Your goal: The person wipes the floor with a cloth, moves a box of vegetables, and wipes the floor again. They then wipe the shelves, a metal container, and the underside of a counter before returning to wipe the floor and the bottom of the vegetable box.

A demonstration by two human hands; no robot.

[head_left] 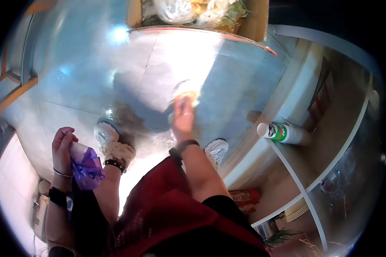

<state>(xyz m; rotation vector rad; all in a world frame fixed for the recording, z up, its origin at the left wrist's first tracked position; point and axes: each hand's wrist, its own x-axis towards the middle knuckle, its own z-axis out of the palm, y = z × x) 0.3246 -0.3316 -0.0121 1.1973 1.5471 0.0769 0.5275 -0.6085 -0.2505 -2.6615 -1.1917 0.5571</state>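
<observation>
Red cloth [171,214] of the person's own clothing fills the near edge of the view, hanging over a glossy grey tiled floor [85,73]. At the near left, the left hand [63,147] is raised with its fingers clenched around the top of a crumpled purple bag [86,165], which hangs just beside the wrist. Right of it, a white shoe [111,141] stands on the tiles. Near the middle, the right hand [183,118] reaches down and away, its fingers wrapped on a yellowish object [185,92] held above the floor; the object is too blurred to identify. A second white shoe [216,150] shows just right of that forearm. At the far edge sits a cardboard box [255,23] with clear plastic bags in it. At the right, a white bottle [283,132] with a green label lies on its side on a white shelf [289,165], with a red packet [243,195] on the level below.
</observation>
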